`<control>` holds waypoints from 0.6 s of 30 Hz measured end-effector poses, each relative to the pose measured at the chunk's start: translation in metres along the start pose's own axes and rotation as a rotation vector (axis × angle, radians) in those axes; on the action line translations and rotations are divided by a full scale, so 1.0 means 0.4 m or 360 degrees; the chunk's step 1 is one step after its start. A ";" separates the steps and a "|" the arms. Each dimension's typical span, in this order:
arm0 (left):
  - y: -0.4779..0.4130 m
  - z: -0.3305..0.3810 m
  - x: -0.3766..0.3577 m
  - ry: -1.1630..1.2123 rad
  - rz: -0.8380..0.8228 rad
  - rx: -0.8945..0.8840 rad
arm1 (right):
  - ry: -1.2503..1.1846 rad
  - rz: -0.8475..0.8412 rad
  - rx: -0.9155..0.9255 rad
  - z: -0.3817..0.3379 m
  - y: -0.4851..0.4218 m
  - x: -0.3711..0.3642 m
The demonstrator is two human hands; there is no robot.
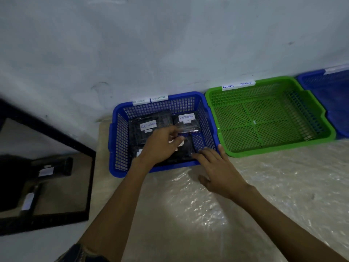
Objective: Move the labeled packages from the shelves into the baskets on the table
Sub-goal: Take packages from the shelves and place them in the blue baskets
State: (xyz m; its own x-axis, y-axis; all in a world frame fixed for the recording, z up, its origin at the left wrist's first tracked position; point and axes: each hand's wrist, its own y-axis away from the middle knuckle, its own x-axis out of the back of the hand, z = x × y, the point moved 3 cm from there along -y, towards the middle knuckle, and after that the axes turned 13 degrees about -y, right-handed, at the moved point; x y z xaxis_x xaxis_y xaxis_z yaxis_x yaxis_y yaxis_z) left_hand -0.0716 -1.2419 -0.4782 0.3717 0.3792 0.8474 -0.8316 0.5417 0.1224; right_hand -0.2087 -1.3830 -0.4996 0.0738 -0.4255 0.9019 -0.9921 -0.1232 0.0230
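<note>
A blue basket (115, 148) stands on the table against the wall, with paper tags reading RETURN and OVERDUE on its back rim. Several black packages lie inside; one (145, 127) carries a white RETURN label. My left hand (160, 146) reaches into the basket, thumb and fingers pinched on the near edge of another RETURN-labelled black package (188, 122). My right hand (219, 169) rests with fingers spread at the basket's front right corner, touching the rim and holding nothing. A further package under my left hand is partly hidden.
An empty green basket (273, 151) with the same tags sits right of the blue one, and a second blue basket (332, 95) is beyond it. At the left, a black-framed shelf (90, 186) holds black labelled packages (51, 168). Crinkled clear plastic covers the table (217, 214).
</note>
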 end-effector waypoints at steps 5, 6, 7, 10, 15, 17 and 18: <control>0.190 0.027 0.105 0.0145 0.0218 0.0021 | -0.0082 -0.0036 -0.0036 -0.085 0.060 0.072; 0.236 0.029 0.120 0.0144 0.0237 0.0022 | -0.0127 -0.0040 -0.0047 -0.107 0.078 0.085; 0.280 0.024 0.131 0.0147 0.0252 0.0036 | -0.0180 -0.0051 -0.0061 -0.127 0.098 0.095; 0.425 0.022 0.164 0.0113 0.0281 0.0097 | -0.0328 -0.0070 -0.0115 -0.193 0.173 0.119; 0.693 0.042 0.230 0.0082 0.0397 0.0142 | -0.0535 0.0047 -0.0128 -0.332 0.308 0.132; 0.794 0.054 0.262 0.0053 0.0395 0.0133 | -0.0568 0.0098 -0.0084 -0.401 0.354 0.139; 0.845 0.059 0.281 0.0044 0.0399 0.0132 | -0.0579 0.0111 -0.0063 -0.439 0.373 0.145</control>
State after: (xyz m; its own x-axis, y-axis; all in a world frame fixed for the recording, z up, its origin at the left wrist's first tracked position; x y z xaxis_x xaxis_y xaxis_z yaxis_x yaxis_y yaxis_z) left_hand -0.3205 -1.0339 -0.3295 0.1599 0.5146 0.8424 -0.9298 0.3652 -0.0466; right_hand -0.3705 -1.2685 -0.3681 0.0302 -0.7232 0.6899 -0.9987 -0.0510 -0.0097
